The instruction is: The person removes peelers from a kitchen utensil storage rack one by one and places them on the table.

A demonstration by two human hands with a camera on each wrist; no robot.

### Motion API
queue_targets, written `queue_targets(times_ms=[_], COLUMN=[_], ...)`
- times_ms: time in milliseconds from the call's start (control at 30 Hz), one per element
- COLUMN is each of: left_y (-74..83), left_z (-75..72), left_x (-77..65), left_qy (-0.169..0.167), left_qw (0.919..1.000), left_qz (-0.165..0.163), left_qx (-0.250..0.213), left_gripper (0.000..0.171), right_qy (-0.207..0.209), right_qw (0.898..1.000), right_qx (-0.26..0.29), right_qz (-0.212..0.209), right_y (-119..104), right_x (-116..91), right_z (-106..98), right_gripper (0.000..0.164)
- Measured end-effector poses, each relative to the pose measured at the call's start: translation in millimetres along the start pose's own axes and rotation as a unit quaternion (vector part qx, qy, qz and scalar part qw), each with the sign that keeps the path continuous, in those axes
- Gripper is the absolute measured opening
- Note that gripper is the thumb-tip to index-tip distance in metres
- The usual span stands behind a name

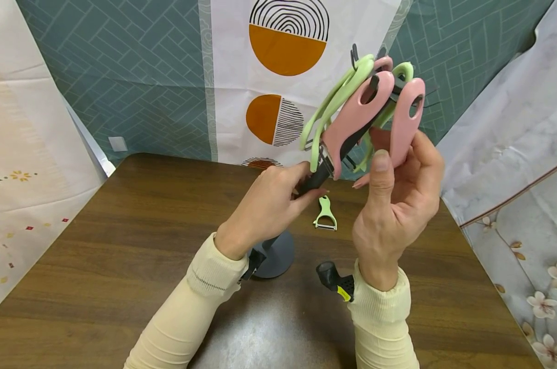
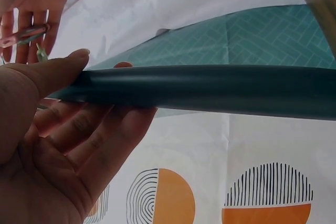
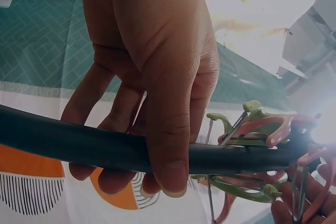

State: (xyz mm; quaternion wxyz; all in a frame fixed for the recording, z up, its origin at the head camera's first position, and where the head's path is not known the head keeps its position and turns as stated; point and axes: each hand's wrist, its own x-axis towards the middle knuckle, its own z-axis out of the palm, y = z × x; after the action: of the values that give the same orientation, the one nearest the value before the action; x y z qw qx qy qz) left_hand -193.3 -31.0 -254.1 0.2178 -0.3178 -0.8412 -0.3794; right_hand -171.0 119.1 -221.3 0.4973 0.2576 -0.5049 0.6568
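My left hand [image 1: 269, 195] grips the dark pole [image 1: 316, 178] of a stand and tilts it, lifting its round base [image 1: 278, 259] or leaving it on the table; I cannot tell which. Several pink and green peelers hang from hooks at the pole's top, among them a green one [image 1: 347, 95] and a pink one [image 1: 358, 110]. My right hand [image 1: 398, 205] holds another pink peeler [image 1: 404, 125] between thumb and fingers, a dark hook showing in its handle hole. The left wrist view shows the pole [image 2: 210, 87] large; the peelers' blades [image 3: 300, 192] appear in the right wrist view.
A green peeler [image 1: 325, 206] lies on the brown wooden table [image 1: 135, 246] beyond the base. A patterned cloth [image 1: 121, 66] hangs behind the table, and pale curtains [image 1: 24, 169] stand at both sides. A black camera [image 1: 330, 277] is strapped at my right wrist.
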Motion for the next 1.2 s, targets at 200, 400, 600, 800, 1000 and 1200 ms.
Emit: queue_targets(times_ms=[200,400,600,800,1000,1200], left_y=[-1.2,-2.1,-1.8,-1.6,-1.3,-2.0], left_z=[-0.2,-0.9,-0.8,-1.3,-1.9,-1.3], left_x=[-1.1,-1.2,-0.9,-0.7,-0.9,-1.5], left_qy=[0.000,-0.002,-0.001,0.001,-0.002,-0.003], left_qw=[1.0000,1.0000,1.0000,1.0000,0.9999,0.9999], left_qz=[-0.003,-0.006,-0.005,-0.007,-0.008,-0.009], left_qx=[0.001,-0.001,0.003,0.007,0.008,0.006], left_gripper=[0.019,0.021,0.021,0.019,0.019,0.021], right_qy=[0.013,0.013,0.014,0.012,0.009,-0.001], right_qw=[1.000,1.000,1.000,1.000,1.000,1.000], right_qx=[0.005,0.002,0.010,0.012,0.007,0.012], right_qz=[0.001,0.001,0.004,0.004,0.001,0.000], right_y=[0.3,0.7,0.9,1.8,2.9,4.4], right_x=[0.4,0.8,1.1,1.5,1.4,0.8], right_z=[-0.7,-1.2,-1.5,-1.2,-2.0,-2.9], right_gripper=[0.033,0.029,0.027,0.027,0.026,0.029])
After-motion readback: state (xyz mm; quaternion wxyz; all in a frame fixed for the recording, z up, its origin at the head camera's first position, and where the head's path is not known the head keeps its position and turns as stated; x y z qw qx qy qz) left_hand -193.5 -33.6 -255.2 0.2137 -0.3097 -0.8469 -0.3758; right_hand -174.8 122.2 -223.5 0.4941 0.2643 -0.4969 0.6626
